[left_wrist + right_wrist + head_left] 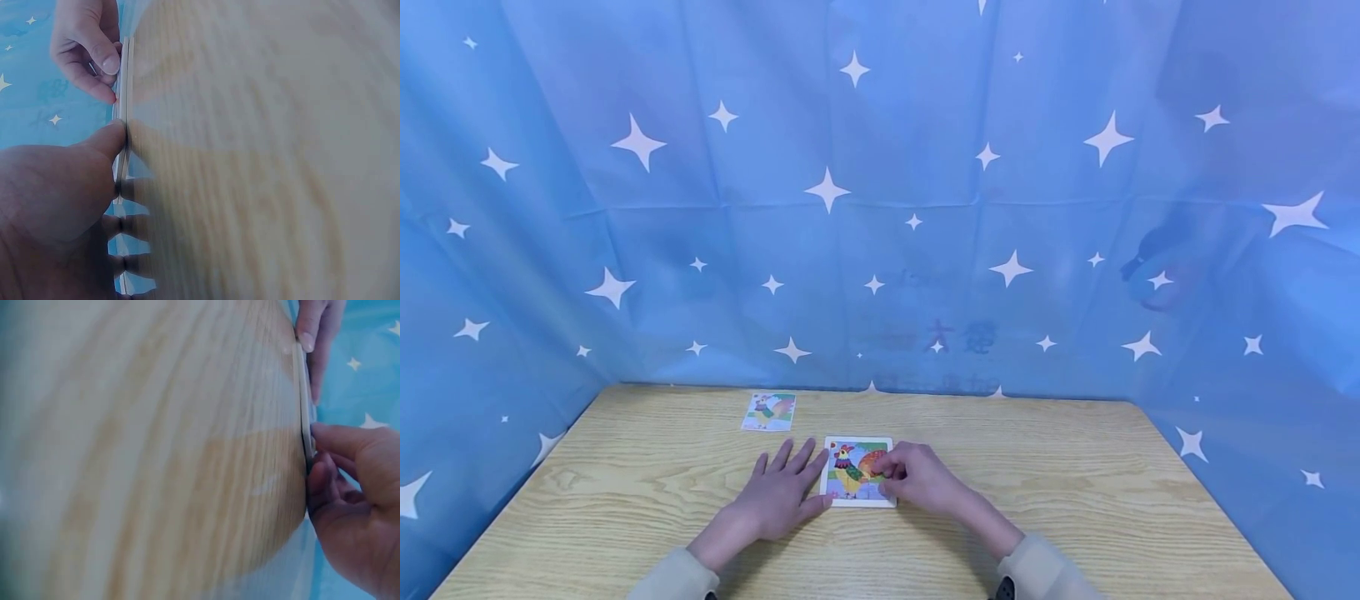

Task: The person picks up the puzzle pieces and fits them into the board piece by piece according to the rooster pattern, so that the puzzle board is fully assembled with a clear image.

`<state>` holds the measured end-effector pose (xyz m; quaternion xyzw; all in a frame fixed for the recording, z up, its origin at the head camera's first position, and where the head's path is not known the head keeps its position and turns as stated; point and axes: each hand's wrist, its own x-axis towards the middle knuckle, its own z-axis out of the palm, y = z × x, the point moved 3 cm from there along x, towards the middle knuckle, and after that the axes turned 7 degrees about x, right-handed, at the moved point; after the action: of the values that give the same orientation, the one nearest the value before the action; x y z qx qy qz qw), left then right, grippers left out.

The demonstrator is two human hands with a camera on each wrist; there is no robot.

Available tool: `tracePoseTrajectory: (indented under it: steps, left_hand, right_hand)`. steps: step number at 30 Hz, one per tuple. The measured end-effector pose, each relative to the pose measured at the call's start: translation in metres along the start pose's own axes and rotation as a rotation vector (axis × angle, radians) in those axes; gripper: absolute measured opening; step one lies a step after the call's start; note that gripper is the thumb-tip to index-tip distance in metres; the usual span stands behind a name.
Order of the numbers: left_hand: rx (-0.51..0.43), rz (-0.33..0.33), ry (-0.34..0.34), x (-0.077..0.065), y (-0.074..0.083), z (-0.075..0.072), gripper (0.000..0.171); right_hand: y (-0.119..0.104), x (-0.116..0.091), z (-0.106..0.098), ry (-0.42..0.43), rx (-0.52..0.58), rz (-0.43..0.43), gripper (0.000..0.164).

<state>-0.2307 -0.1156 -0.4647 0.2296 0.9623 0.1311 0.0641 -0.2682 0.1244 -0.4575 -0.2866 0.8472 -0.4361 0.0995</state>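
Observation:
A rooster jigsaw puzzle in a white-edged tray lies flat on the table, centred before me. My left hand rests palm down at its left, fingers spread and straight, the thumb touching the tray's lower left corner. At the right edge, over the rooster's red tail, is my right hand with bent fingers and thumb. Its fingertips touch the puzzle; whether a piece sits between them is hidden. The left wrist view shows the tray edge side-on; in the right wrist view the right thumb meets it.
Behind my left hand, near the table's back edge, lies a paper card with a paler rooster picture. The wood-grain table ends at a blue curtain with white stars, which also hangs along both sides.

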Motion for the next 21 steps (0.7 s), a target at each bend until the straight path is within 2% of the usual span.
tracePoseTrajectory:
  steps: [9, 17, 21]
  left_hand:
    - [-0.005, 0.012, 0.012, 0.003, -0.004, 0.005, 0.074]
    - [0.003, -0.006, 0.019, 0.001, -0.001, 0.002, 0.071]
    - [-0.003, -0.006, 0.011, -0.001, 0.001, 0.0, 0.072]
  right_hand:
    - [0.003, -0.008, -0.004, 0.001, -0.001, -0.017, 0.023]
    - [0.001, -0.014, -0.005, -0.051, -0.075, -0.109, 0.022]
    - [0.002, -0.014, -0.005, -0.063, -0.092, -0.129, 0.021]
